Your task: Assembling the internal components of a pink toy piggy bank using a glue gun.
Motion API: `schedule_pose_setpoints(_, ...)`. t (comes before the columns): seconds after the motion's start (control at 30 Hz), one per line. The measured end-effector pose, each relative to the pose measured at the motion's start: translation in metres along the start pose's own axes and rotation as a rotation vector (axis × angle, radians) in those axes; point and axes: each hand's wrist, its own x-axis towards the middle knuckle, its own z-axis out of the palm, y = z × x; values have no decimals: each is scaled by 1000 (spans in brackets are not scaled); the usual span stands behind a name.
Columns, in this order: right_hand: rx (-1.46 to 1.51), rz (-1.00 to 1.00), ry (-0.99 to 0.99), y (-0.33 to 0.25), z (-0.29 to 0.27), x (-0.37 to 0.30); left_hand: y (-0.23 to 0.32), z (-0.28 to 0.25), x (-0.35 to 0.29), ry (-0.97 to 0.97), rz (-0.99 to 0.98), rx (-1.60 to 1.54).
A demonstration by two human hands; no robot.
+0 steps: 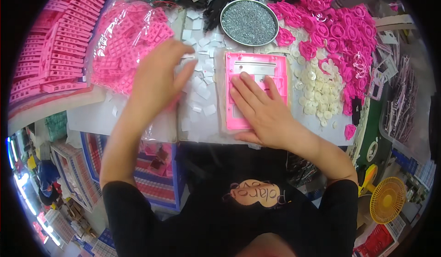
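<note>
Right hand (262,110) lies flat, fingers spread, hiding part of the pink frame (256,89); left hand (158,75), fingers loosely spread, holds nothing and reaches over small white squares (202,94).

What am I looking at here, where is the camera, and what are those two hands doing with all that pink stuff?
There is no machine here: the picture comes from a wide-angle camera worn on a person's head, looking down, so the edges bend. The two bare arms belong to that person. The right hand lies flat on a pink plastic frame on the white work surface. The left hand reaches with spread fingers over a scatter of small white squares, beside a clear bag of pink parts. Neither hand clearly grips anything. Further back stands a round metal dish of tiny grey pieces, with a heap of pink ring-shaped parts and white discs on the right.
</note>
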Motion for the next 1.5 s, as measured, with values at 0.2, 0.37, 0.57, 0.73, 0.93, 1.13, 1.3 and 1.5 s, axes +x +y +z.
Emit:
schedule_pose_setpoints(0.2,-28,25,-56,-6,1,0,-34,13,80,-142,-107,237)
schedule_pose_setpoints(0.37,19,8,-34,-5,-3,1,-69,28,135,-30,-123,437)
schedule_pose_setpoints(0.57,68,-8,30,1,-2,0,-110,-21,180,-85,-484,605)
schedule_pose_setpoints(0.73,63,-1,106,0,1,-1,-158,-46,182,-68,-539,419)
schedule_pose_setpoints(0.93,56,-12,88,-3,-6,2,-251,-32,250,347,-729,70)
schedule_pose_setpoints(1.13,81,9,100,0,-2,-1,-188,-20,285,159,-919,223)
schedule_pose_setpoints(1.3,105,-14,112,-1,-2,-1,-182,-26,301,264,-881,134)
schedule_pose_setpoints(1.5,126,9,138,3,1,-3,-101,-24,303,437,-766,177)
